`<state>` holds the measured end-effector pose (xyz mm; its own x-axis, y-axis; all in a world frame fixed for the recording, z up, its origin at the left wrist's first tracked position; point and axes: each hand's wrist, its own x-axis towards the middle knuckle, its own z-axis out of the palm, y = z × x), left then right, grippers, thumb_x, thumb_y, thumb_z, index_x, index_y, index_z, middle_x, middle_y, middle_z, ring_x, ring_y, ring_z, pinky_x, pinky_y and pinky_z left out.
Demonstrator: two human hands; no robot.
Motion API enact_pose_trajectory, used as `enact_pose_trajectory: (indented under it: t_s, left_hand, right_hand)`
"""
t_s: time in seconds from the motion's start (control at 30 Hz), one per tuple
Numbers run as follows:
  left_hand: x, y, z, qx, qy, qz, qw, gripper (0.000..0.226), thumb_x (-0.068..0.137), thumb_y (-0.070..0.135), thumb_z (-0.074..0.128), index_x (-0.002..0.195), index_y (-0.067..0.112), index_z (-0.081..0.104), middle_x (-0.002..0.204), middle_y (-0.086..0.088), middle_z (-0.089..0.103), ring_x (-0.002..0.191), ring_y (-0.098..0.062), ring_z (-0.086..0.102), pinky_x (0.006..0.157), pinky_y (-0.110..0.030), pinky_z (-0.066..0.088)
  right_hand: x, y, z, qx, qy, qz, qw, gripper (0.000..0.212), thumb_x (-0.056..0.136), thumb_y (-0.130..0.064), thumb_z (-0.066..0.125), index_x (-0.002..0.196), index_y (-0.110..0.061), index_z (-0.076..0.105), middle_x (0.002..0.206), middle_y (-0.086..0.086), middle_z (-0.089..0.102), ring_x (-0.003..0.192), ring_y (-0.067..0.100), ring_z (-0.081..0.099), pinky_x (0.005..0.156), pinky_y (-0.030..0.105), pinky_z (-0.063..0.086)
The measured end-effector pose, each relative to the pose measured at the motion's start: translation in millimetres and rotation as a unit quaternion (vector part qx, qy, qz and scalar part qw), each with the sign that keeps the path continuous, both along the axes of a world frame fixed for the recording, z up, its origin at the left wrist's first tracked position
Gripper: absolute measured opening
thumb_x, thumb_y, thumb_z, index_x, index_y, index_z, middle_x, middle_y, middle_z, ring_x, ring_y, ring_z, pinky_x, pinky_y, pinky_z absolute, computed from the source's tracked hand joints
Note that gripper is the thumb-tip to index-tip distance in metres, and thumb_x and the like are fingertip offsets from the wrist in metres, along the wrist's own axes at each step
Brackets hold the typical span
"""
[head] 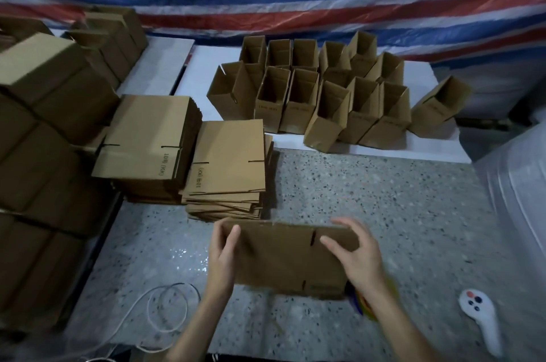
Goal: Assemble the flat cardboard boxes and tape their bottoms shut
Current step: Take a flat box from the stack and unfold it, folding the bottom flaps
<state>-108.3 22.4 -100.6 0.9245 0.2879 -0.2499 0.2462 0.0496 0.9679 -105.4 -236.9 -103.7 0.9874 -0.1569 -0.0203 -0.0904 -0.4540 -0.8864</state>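
The flat box (283, 258) is held up between the two hands, just above the speckled table (399, 199), still collapsed with its slots showing. The step in hand looks like opening a fresh blank. The next move would call for pushing the two side edges toward each other so the sleeve pops square, then folding the bottom flaps. The left hand (221, 255) pinches the left edge, thumb on the near face and fingers behind. The right hand (354, 255) grips the upper right part, fingers loosely spread over the top edge. Beyond the left hand lies the stack of flat boxes (230, 166). Farther off stand the assembled boxes (334, 95).
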Motion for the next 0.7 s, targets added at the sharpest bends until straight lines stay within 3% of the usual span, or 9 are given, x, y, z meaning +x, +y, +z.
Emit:
enact_pose_trajectory:
  t_s: [0.07,0.17,0.3,0.4,0.5,0.63,0.7]
  left_hand:
    - [-9.4,-8.0,-28.2,0.024,0.096,-0.011,0.995,0.025,0.099,0.045,0.053,0.101,0.022,0.063,0.101,0.001,0.065,0.103,-0.018,0.061,0.083,-0.030,0.047]
    - [-20.5,-18.0,-53.7,0.057,0.172,0.013,0.983,0.028,0.100,0.048,0.052,0.096,0.022,0.063,0.100,-0.002,0.065,0.097,-0.016,0.061,0.076,-0.031,0.048]
    - [-20.1,-24.7,-50.4,0.059,0.166,0.044,0.983,0.023,0.100,0.046,0.053,0.095,0.026,0.062,0.096,0.006,0.063,0.091,-0.004,0.056,0.072,-0.022,0.044]
    - [-22.1,-28.8,-45.4,0.059,0.159,0.059,0.984,0.020,0.101,0.044,0.053,0.095,0.026,0.062,0.096,0.007,0.062,0.089,-0.002,0.055,0.072,-0.028,0.044]
    - [-26.5,-28.1,-42.2,0.056,0.163,0.066,0.983,0.020,0.101,0.042,0.053,0.097,0.025,0.062,0.098,0.006,0.062,0.091,-0.004,0.055,0.078,-0.035,0.042]
    - [-31.1,-20.3,-42.2,0.048,0.149,0.067,0.985,0.021,0.100,0.038,0.056,0.094,0.021,0.066,0.097,-0.004,0.066,0.096,-0.018,0.060,0.082,-0.039,0.045]
    - [-31.7,-18.5,-41.9,0.040,0.141,0.061,0.987,0.020,0.100,0.035,0.057,0.094,0.019,0.068,0.098,-0.007,0.067,0.099,-0.022,0.061,0.087,-0.041,0.048]
  right_hand:
    - [-18.7,3.3,-23.7,-0.055,0.029,-0.023,0.998,0.024,0.078,-0.036,0.083,0.095,-0.042,0.067,0.109,-0.010,0.058,0.110,0.016,0.059,0.090,0.024,0.043]
    - [-39.1,7.6,-48.3,-0.146,0.056,-0.053,0.986,0.034,0.080,-0.032,0.083,0.111,-0.023,0.073,0.111,-0.002,0.051,0.110,0.026,0.058,0.092,0.027,0.043]
    - [-41.4,18.0,-46.7,-0.220,0.047,-0.104,0.969,0.055,0.071,-0.044,0.087,0.116,-0.018,0.072,0.124,0.006,0.054,0.111,0.027,0.059,0.081,0.036,0.054]
    - [-38.2,28.3,-43.3,-0.240,0.063,-0.119,0.961,0.055,0.071,-0.050,0.084,0.113,-0.018,0.069,0.136,0.008,0.051,0.116,0.029,0.060,0.078,0.038,0.055]
    - [-35.2,31.4,-43.7,-0.234,0.065,-0.116,0.963,0.054,0.073,-0.047,0.084,0.115,-0.017,0.068,0.145,0.008,0.047,0.119,0.030,0.059,0.078,0.038,0.055]
    - [-35.4,28.5,-43.6,-0.215,0.022,-0.081,0.973,0.048,0.069,-0.034,0.089,0.109,-0.013,0.072,0.139,0.011,0.053,0.118,0.032,0.060,0.076,0.038,0.057]
    - [-34.1,29.3,-40.8,-0.209,0.013,-0.085,0.974,0.050,0.067,-0.030,0.087,0.111,-0.014,0.069,0.140,0.011,0.053,0.123,0.032,0.057,0.083,0.037,0.055]
